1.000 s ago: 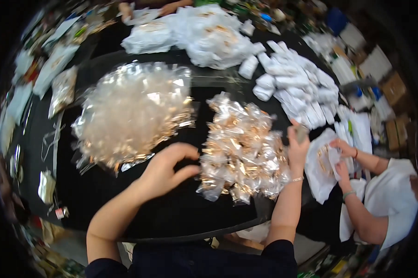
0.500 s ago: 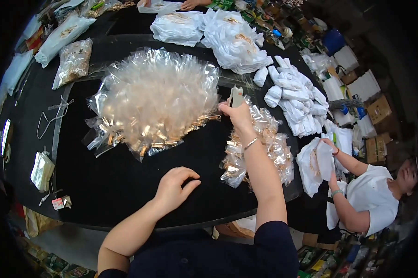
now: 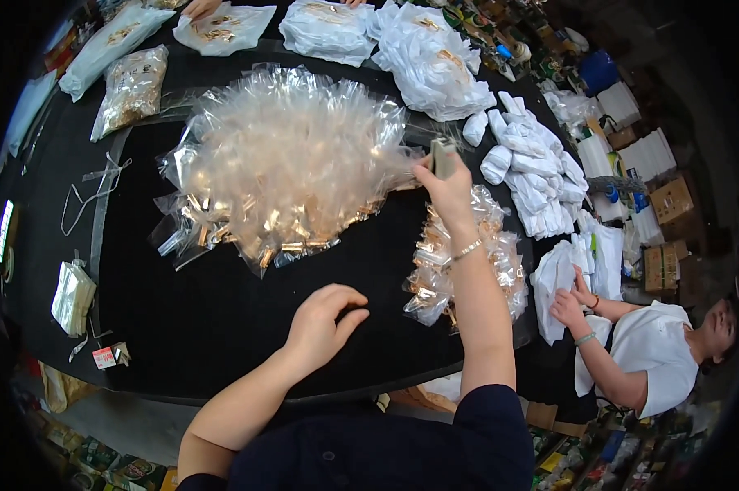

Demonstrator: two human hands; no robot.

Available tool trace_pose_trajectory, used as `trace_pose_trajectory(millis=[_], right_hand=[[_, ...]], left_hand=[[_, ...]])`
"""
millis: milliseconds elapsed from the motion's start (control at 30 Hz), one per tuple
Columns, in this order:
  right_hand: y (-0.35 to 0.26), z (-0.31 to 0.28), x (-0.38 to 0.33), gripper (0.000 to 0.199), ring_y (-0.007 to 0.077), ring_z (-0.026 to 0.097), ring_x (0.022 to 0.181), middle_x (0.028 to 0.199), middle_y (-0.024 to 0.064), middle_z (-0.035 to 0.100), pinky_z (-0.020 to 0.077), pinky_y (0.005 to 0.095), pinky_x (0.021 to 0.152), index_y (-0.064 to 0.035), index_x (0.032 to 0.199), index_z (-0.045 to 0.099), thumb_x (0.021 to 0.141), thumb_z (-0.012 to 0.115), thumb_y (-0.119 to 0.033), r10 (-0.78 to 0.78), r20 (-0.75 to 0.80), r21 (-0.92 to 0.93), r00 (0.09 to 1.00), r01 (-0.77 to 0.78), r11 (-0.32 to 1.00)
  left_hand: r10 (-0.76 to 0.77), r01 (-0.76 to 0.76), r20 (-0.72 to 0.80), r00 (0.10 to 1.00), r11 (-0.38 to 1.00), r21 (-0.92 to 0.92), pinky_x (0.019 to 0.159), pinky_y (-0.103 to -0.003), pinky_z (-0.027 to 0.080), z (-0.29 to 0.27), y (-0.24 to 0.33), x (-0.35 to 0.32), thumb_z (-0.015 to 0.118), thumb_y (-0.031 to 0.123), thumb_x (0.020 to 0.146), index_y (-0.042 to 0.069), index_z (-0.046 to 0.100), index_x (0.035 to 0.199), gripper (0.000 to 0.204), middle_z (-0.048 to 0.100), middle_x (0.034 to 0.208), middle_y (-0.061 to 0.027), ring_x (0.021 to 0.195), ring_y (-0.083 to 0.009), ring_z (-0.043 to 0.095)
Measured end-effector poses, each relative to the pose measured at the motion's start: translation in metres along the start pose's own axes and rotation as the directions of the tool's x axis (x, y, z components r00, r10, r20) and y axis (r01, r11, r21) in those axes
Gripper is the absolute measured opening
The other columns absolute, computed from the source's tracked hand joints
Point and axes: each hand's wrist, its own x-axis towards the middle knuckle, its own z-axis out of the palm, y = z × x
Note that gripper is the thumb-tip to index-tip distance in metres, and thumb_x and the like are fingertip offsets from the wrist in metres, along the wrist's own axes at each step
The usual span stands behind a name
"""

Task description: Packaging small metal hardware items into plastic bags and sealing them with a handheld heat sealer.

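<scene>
My right hand (image 3: 449, 190) is closed around a small grey stapler (image 3: 442, 157) at the right edge of a big heap of clear plastic bags (image 3: 288, 155). A clear bag stretches from the heap toward the stapler; blur hides whether it is gripped. Gold-coloured metal pieces show in the bags along the heap's near edge. Below my right wrist lies a smaller pile of bagged gold pieces (image 3: 433, 274). My left hand (image 3: 320, 323) rests over the black tabletop (image 3: 222, 327), fingers loosely bent, thumb apart, holding nothing.
White wrapped bundles (image 3: 527, 164) are stacked at right, beside larger white bags (image 3: 435, 69). A co-worker (image 3: 648, 352) handles a white wrapper (image 3: 552, 282). At left lie flat clear bags (image 3: 73, 299), a small red-and-white box (image 3: 106, 357) and a filled bag (image 3: 132, 90).
My right hand with the stapler shifts rightward; my left hand shifts slightly right. The co-worker's hands close in over the white wrapper. At the far side, a white sheet with gold pieces comes into fuller view.
</scene>
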Motion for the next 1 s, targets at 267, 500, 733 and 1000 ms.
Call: trace_pose_trajectory(millis=[267,500,733,1000], right_hand=[[-0.068,-0.001,-0.141,0.02,0.0093,0.06,0.079,0.088,0.0023,0.066,0.0493,0.0263,0.074,-0.0038,0.094,0.061,0.082,0.077,-0.001,0.035,0.12,0.239,0.992,-0.063,0.969],[-0.038,0.059,-0.221,0.023,0.0097,0.06,0.082,0.091,0.0049,0.068,0.0493,0.0251,0.077,-0.0037,0.096,0.06,0.081,0.077,0.001,0.237,0.224,0.494,0.945,-0.32,0.809],[-0.034,0.058,-0.238,0.021,0.0081,0.059,0.079,0.089,0.0027,0.066,0.0492,0.0242,0.074,-0.0036,0.096,0.06,0.085,0.077,-0.001,0.195,0.133,0.438,0.972,-0.235,0.868],[-0.029,0.061,-0.241,0.02,0.0072,0.058,0.077,0.089,0.0021,0.066,0.0488,0.0219,0.073,-0.0035,0.097,0.059,0.087,0.076,-0.004,0.055,-0.069,0.251,0.996,-0.037,0.967]], left_hand=[[0.009,0.033,-0.289,0.957,0.99,0.14,0.099,-0.038,0.047,-0.016,0.01,0.0,0.08,0.013,0.079,0.003,0.059,0.126,0.052,0.065,0.118,-0.0129,0.112,-0.0296,0.061],[-0.294,0.307,0.088,0.952,0.901,-0.307,0.083,-0.028,0.054,-0.041,-0.003,-0.049,0.073,0.006,0.087,-0.001,0.069,0.109,0.023,0.07,0.11,-0.0108,0.095,-0.0161,0.068],[-0.391,0.307,-0.107,0.914,0.84,-0.448,0.076,-0.025,0.055,-0.036,-0.008,-0.065,0.07,0.005,0.091,-0.002,0.07,0.101,0.013,0.072,0.099,-0.0083,0.084,-0.0128,0.068],[-0.302,0.223,-0.217,0.928,0.919,-0.324,0.076,-0.026,0.055,-0.026,0.0,-0.062,0.069,0.002,0.091,-0.004,0.065,0.105,0.016,0.07,0.097,-0.0077,0.083,-0.0114,0.067]])
